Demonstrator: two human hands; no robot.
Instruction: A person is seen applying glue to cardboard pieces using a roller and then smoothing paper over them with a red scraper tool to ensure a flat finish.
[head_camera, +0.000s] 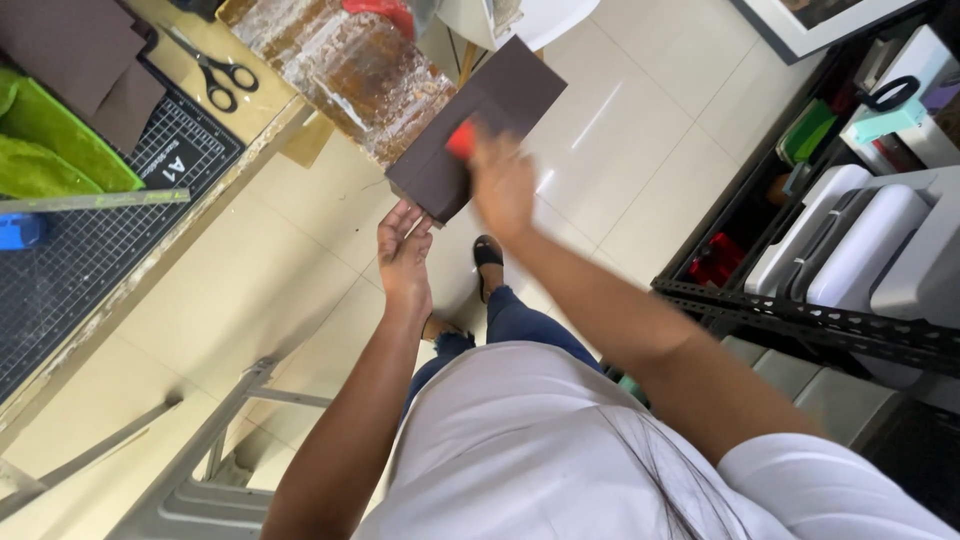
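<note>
Mid-frame, your left hand (403, 255) pinches the dark brown sheet's (480, 125) lower corner while your blurred right hand (500, 185) grips a small red tool (460, 140) against it, wiping seemingly underway.

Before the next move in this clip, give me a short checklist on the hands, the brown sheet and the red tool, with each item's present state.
1. Left hand grips the brown sheet at its lower edge: ok.
2. Right hand presses the red tool on the sheet: ok, though blurred.
3. Sheet backed by a surface: not ok, it is held in the air beside the table.
4. Tool's kind clear: cannot tell.
5. Scissors lie on the table, apart from both hands: ok.
</note>
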